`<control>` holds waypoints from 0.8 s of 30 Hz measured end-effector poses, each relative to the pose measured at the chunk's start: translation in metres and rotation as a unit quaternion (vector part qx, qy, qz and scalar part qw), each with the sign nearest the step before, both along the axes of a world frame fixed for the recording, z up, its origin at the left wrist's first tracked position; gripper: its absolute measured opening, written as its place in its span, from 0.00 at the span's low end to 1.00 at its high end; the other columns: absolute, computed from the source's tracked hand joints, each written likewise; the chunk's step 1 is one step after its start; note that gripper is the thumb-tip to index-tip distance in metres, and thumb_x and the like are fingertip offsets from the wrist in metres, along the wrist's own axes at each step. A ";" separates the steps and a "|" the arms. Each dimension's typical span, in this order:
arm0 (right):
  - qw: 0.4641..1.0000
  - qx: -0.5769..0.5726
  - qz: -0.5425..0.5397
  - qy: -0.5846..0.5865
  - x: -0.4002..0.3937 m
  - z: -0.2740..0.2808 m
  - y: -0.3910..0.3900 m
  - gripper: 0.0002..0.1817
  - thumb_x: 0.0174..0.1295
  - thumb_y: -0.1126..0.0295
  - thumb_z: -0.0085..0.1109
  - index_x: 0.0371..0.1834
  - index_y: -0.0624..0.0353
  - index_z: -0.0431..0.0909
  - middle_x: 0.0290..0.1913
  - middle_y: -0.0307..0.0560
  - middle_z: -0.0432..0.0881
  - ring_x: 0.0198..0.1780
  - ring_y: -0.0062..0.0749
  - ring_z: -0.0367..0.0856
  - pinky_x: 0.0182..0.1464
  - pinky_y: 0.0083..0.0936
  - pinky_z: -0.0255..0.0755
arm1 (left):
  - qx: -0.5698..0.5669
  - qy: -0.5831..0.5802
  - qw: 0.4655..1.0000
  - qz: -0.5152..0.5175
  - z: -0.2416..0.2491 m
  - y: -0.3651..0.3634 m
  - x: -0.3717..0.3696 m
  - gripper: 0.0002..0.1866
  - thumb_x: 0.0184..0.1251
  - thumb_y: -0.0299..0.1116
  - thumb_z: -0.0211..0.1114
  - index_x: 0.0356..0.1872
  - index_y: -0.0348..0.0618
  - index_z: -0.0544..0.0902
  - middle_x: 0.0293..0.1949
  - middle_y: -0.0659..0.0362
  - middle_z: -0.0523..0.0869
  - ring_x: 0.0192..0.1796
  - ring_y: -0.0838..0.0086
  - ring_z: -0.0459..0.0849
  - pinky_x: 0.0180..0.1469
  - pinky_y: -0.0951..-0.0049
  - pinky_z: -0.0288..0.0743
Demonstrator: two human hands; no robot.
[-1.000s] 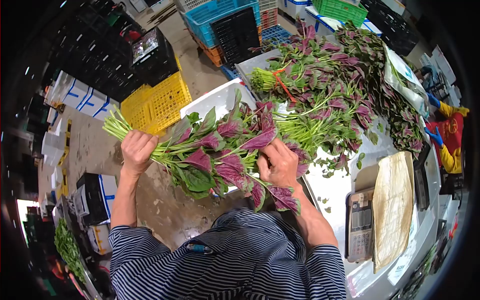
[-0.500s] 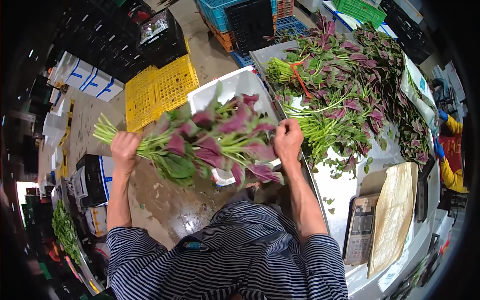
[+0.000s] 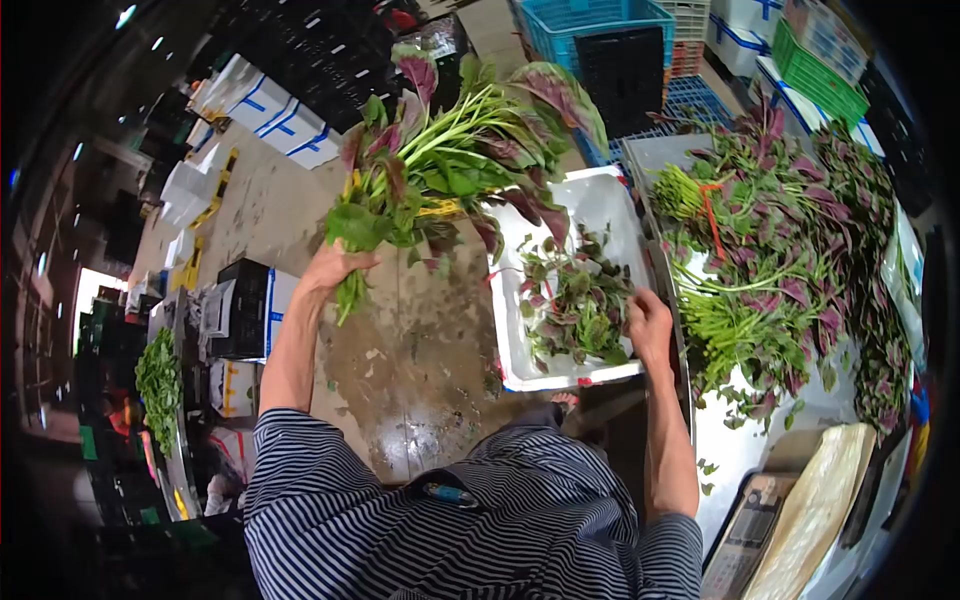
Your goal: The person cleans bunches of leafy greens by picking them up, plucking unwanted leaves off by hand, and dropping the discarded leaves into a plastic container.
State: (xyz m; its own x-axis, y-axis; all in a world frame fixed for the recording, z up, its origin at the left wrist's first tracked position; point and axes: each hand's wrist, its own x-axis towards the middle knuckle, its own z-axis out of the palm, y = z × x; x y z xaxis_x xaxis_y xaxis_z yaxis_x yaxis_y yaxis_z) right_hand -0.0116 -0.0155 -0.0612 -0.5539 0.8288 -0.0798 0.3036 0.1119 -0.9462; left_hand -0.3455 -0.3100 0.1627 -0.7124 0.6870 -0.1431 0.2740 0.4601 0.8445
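My left hand (image 3: 338, 270) is closed round the stems of a bunch of red-and-green amaranth (image 3: 455, 165), lifted over the floor with its leaves fanned up and to the right. Beside the table, my right hand (image 3: 650, 322) hangs over the right side of a white foam box (image 3: 507, 335). Its fingers are curled, and whatever they may hold is hidden. Loose amaranth leaves (image 3: 585, 310) and a thin red strip lie inside the box.
On the metal table (image 3: 720, 420) at right lie more amaranth bunches (image 3: 745, 290), one with a red tie (image 3: 712, 215). A scale (image 3: 745, 525) and a pale folded sheet (image 3: 815, 510) sit nearer me. Blue crates (image 3: 600, 20) stand ahead; white boxes (image 3: 275, 115) stand at left.
My left hand has swung the amaranth bunch up and away from above the box, exposing the leaves inside. My right hand has come down beside the box's right edge. The view has shifted left.
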 end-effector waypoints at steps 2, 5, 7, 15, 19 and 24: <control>1.000 -0.006 0.004 -0.012 0.018 -0.014 -0.006 0.15 0.59 0.72 0.56 0.47 0.67 0.78 0.34 0.57 0.83 0.37 0.39 0.82 0.42 0.29 0.74 | 0.025 -0.104 0.994 -0.004 -0.001 0.003 -0.007 0.13 0.48 0.21 0.68 0.36 0.38 0.77 0.23 0.63 0.77 0.23 0.75 0.77 0.29 0.73 0.72; 0.999 0.032 0.006 0.035 0.039 -0.034 -0.018 0.12 0.62 0.75 0.55 0.46 0.72 0.76 0.30 0.41 0.80 0.30 0.20 0.76 0.35 0.19 0.73 | 0.066 -0.215 0.974 0.037 0.002 0.013 -0.006 0.16 0.49 0.21 0.69 0.39 0.38 0.76 0.24 0.62 0.77 0.23 0.76 0.76 0.28 0.74 0.70; 1.000 -0.022 0.009 -0.002 0.054 -0.032 -0.025 0.14 0.61 0.75 0.56 0.48 0.72 0.76 0.32 0.42 0.81 0.32 0.21 0.77 0.38 0.19 0.74 | 0.080 -0.235 0.968 0.032 0.003 0.019 -0.007 0.15 0.49 0.21 0.69 0.39 0.39 0.76 0.24 0.62 0.77 0.23 0.76 0.76 0.28 0.74 0.70; 0.984 -0.149 0.001 0.095 0.043 0.032 -0.061 0.16 0.61 0.73 0.59 0.50 0.71 0.76 0.35 0.40 0.81 0.35 0.20 0.77 0.39 0.19 0.72 | 0.141 -0.333 0.931 -0.048 0.012 0.036 0.001 0.12 0.54 0.24 0.68 0.37 0.41 0.75 0.22 0.63 0.73 0.22 0.76 0.73 0.29 0.73 0.68; 0.986 -0.122 0.027 0.108 0.009 0.064 -0.057 0.21 0.61 0.68 0.61 0.54 0.71 0.74 0.38 0.41 0.81 0.39 0.21 0.78 0.43 0.20 0.73 | 0.165 -0.372 0.907 -0.108 0.011 0.032 0.009 0.10 0.57 0.29 0.66 0.36 0.42 0.74 0.20 0.65 0.70 0.21 0.77 0.70 0.28 0.74 0.64; 0.969 -0.105 0.008 0.222 -0.030 0.102 -0.033 0.33 0.58 0.63 0.65 0.63 0.69 0.65 0.48 0.48 0.78 0.47 0.26 0.76 0.51 0.23 0.71 | 0.200 -0.385 0.882 -0.186 0.013 0.026 0.028 0.09 0.60 0.34 0.64 0.34 0.45 0.72 0.20 0.67 0.67 0.20 0.79 0.67 0.28 0.74 0.60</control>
State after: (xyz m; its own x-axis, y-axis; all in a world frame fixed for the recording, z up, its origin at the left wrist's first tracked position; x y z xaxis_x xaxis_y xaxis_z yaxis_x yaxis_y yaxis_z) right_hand -0.0413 -0.0481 0.0408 -0.5849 0.8111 0.0037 -0.1396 -0.0961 -0.9855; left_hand -0.3171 -0.2837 0.1757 -0.2244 0.9578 -0.1797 -0.3821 0.0832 0.9204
